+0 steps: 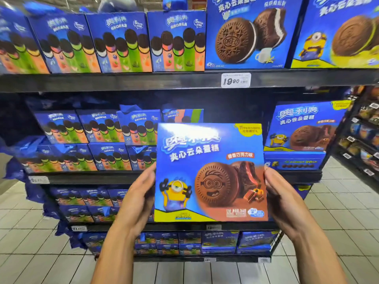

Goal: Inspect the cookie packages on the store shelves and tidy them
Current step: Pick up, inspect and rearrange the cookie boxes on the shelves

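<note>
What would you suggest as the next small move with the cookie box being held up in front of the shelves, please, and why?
Probably set the box back on the middle shelf, in the dark gap left of the matching box with the same yellow character. Both hands, left hand and right hand, hold it by its side edges, front facing out, so it seems already inspected.

Bright, slightly blurred, wide-angle edge distortion.

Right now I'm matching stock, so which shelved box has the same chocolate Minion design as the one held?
The upright box at the middle shelf's right end: brown chocolate artwork, unlike the yellow-toned Minion box above.
</note>
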Action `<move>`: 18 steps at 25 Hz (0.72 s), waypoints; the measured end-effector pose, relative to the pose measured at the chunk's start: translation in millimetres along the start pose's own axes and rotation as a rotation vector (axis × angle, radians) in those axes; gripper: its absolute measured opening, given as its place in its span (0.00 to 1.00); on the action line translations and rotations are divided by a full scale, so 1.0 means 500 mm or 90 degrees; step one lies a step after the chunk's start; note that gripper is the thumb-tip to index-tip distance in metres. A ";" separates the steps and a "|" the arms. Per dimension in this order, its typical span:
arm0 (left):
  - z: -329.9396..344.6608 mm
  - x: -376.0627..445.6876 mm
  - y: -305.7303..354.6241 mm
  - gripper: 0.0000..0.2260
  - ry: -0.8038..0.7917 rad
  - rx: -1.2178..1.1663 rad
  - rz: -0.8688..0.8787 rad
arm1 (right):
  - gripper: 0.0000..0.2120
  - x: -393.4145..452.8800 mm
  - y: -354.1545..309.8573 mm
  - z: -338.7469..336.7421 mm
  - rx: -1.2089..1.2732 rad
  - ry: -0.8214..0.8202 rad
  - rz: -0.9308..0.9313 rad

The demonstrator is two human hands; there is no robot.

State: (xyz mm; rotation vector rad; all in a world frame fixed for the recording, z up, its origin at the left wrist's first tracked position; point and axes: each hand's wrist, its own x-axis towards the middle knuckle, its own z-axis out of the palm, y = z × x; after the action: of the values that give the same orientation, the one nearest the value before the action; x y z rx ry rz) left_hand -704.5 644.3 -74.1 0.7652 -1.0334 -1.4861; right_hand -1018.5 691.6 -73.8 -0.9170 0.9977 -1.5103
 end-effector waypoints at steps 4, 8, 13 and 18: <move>-0.008 0.003 -0.016 0.17 0.028 0.007 0.067 | 0.26 0.005 0.011 -0.019 -0.081 -0.027 -0.057; -0.034 0.019 0.009 0.31 0.008 0.047 0.133 | 0.37 0.028 -0.018 -0.033 -0.126 -0.147 -0.107; -0.051 0.042 0.067 0.37 -0.076 0.184 0.164 | 0.32 0.034 -0.080 -0.005 -0.241 -0.190 -0.138; -0.049 0.043 0.103 0.33 -0.069 0.347 0.164 | 0.34 0.054 -0.094 -0.003 -0.247 -0.192 -0.133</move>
State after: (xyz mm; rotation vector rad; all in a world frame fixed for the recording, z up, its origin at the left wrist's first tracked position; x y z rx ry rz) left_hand -664.9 618.7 -35.5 0.8920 -1.5897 -1.0390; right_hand -1040.0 669.5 -29.3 -1.5166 1.0110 -1.3137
